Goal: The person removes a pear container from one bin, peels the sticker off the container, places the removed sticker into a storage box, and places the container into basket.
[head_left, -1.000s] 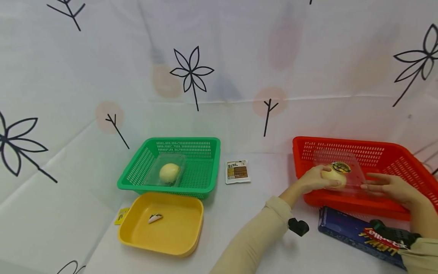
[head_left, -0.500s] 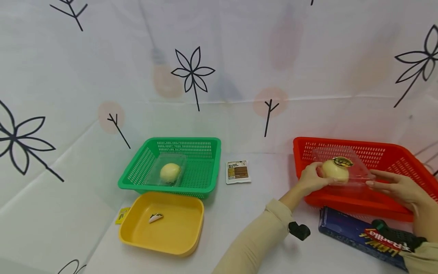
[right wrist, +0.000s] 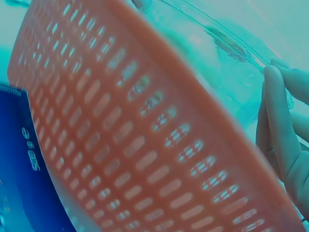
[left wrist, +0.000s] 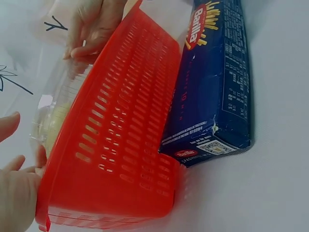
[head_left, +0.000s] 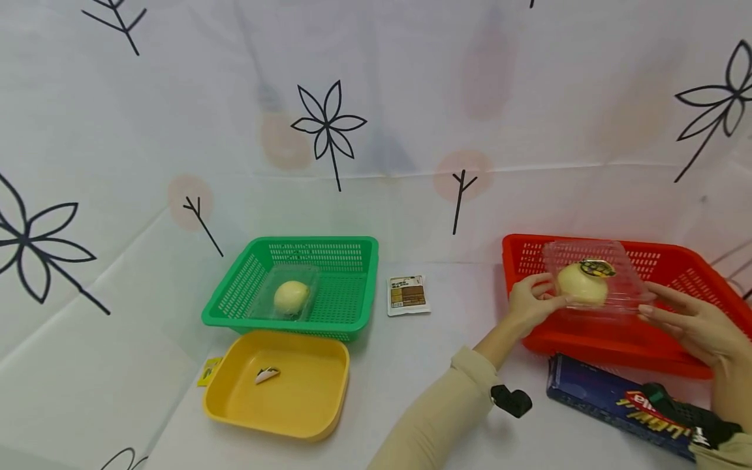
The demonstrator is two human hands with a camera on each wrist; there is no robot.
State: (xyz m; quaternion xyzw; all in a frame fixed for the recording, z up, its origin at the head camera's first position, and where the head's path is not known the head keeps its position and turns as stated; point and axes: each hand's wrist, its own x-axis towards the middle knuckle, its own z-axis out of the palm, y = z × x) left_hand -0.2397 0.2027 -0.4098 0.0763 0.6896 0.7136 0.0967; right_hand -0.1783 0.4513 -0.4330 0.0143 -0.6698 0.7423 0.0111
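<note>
A clear plastic clamshell container [head_left: 625, 277] with a round, pale yellow food item [head_left: 580, 285] inside and a dark, yellow-lettered label on its lid is held above the red basket [head_left: 611, 352]. At its left edge my left hand [head_left: 531, 303] grips it with thumb and fingers. My right hand [head_left: 699, 326] pinches the opposite edge, which the right wrist view shows closely between thumb and fingers [right wrist: 276, 96]. Seen from the left wrist, the basket's wall hides part of the container [left wrist: 55, 106].
A blue Barilla pasta box [head_left: 611, 398] lies before the red basket. To the left stand a green basket [head_left: 346, 287] with a similar container [head_left: 302, 274], and a yellow tray [head_left: 288, 405] holding a small wrapper-like piece [head_left: 267, 374]. A flat packet [head_left: 408, 295] lies between the baskets.
Both hands have raised the container from inside the red basket to above its front part, shifting it slightly right. The other things have stayed in place.
</note>
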